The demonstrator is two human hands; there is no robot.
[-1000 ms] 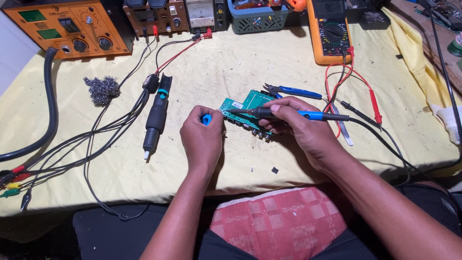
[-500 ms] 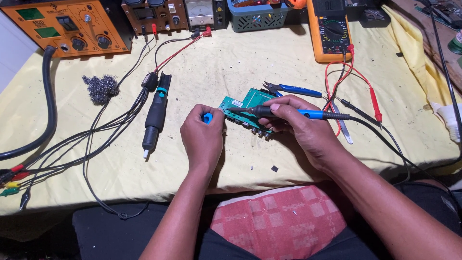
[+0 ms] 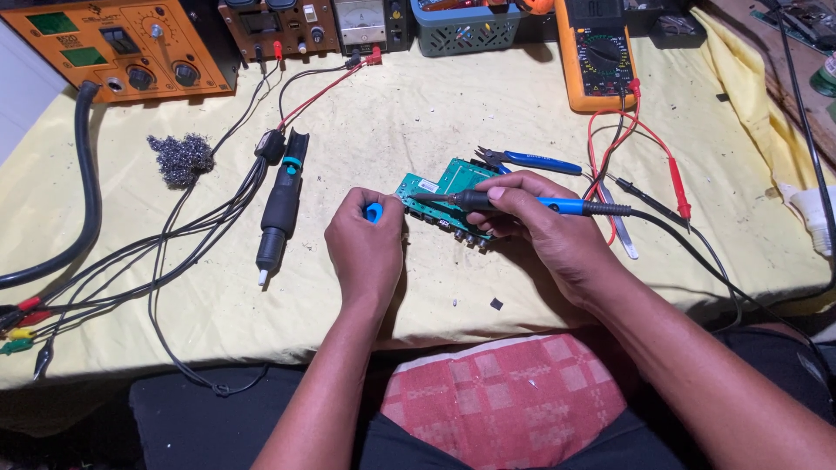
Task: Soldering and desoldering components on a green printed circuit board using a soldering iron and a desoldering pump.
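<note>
Green and flat, the rectangular printed circuit board (image 3: 453,187) lies on the yellow cloth-covered bench (image 3: 418,113) between the two hands, tucked partly under the right one. The right hand (image 3: 544,231) pinches a slim soldering iron with a black grip and blue handle (image 3: 522,204) like a pen, fingers curled round the grip, its tip resting on the board's left part. The left hand (image 3: 366,252) is closed in a loose fist round a small blue-capped tool (image 3: 373,211), of which only the blue end shows, just beside the board's left corner. Beyond the right hand's fingers lie blue-handled side cutters (image 3: 527,160), and further off an orange multimeter (image 3: 599,54) with red and black probe leads (image 3: 662,178) trailing down past the right wrist. Left of the left hand rests a black hot-air handpiece with a teal band (image 3: 280,204), well apart from it; further left sits a grey wad of wire wool (image 3: 180,157)
</note>
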